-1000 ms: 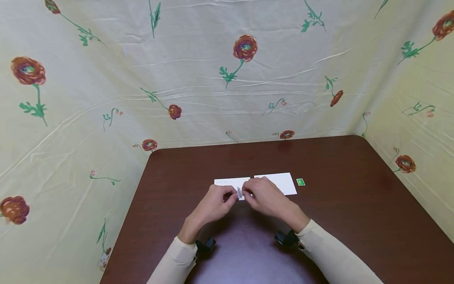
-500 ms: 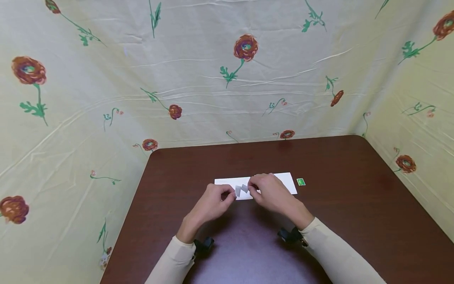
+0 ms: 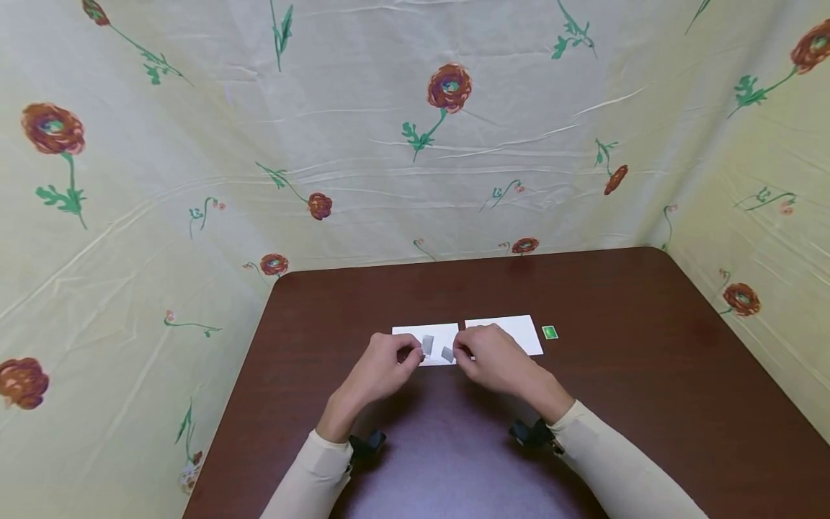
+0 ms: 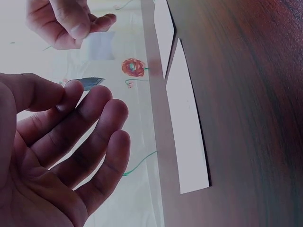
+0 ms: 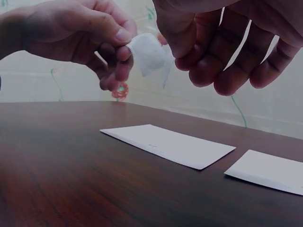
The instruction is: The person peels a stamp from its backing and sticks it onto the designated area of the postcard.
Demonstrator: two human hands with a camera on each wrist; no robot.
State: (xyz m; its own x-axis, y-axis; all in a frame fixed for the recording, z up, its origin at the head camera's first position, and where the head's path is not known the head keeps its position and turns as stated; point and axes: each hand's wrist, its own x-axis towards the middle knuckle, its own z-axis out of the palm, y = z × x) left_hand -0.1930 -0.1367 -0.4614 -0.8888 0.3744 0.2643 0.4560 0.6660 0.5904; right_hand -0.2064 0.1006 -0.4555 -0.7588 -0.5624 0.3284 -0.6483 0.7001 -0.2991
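Observation:
My left hand (image 3: 382,364) pinches a small postage stamp (image 4: 90,83) with toothed edges between thumb and index finger; its other fingers are spread in the left wrist view. The stamp's pale back (image 5: 147,54) faces the right wrist camera. Close by on the right, my right hand (image 3: 496,357) pinches a thin pale square of paper (image 4: 100,46) by its edge. Both pieces hang in the air, apart from each other. Below them lies a white envelope-like rectangle (image 3: 405,330), partly covered by the left hand. A second white rectangle (image 3: 519,335) lies partly behind the right hand.
A green stamp (image 3: 550,332) with a white border lies right of the second rectangle on the dark brown table (image 3: 622,404). Flowered cloth (image 3: 363,122) hangs behind the table and at its sides. Each wrist wears a black camera.
The stamp and the pale square, close together a second ago, have come apart. My left hand has drawn leftward with the stamp; the right hand shifted a little right with the square.

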